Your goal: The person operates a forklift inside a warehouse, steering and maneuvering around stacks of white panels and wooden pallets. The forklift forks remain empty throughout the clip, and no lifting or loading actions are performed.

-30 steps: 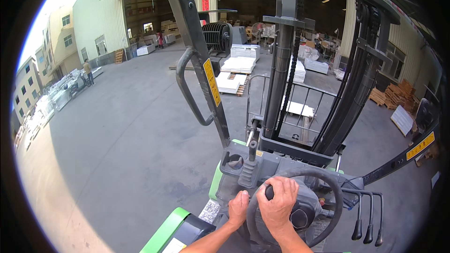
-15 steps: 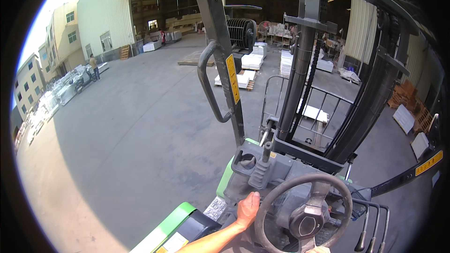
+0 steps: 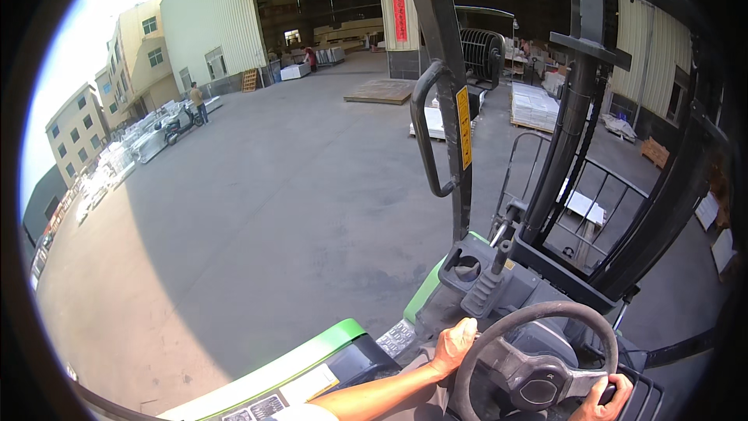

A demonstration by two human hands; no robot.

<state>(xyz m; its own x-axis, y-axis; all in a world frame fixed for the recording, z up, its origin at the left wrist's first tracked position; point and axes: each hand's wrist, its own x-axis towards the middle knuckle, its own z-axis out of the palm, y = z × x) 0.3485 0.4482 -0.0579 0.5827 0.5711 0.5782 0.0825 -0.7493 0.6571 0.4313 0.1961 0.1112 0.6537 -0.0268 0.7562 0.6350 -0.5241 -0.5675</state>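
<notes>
1. The person sat in a forklift, and the black steering wheel [image 3: 538,359] lay low and right of centre in the view, just behind the grey dashboard [image 3: 483,281].
2. The left hand [image 3: 454,343] rested on the wheel's left rim, its fingers [image 3: 466,330] curled narrow around the rim, the bare forearm coming in from the lower edge.
3. The right hand [image 3: 608,399] sat at the wheel's lower right, by the edge of the view; its fingers were folded close around a dark knob on the rim, though most of the hand was cut off.
4. A black lever [image 3: 499,253] stood upright on the dashboard, apart from both hands.
5. The mast [image 3: 565,132] rose ahead of the wheel, with a cab pillar [image 3: 452,93] to its left carrying a yellow label.
6. Green bodywork [image 3: 304,359] showed at the lower left.
7. Beyond lay a grey concrete yard [image 3: 257,210], stacked white slabs [image 3: 534,105], and an open warehouse [image 3: 327,15] far ahead.
</notes>
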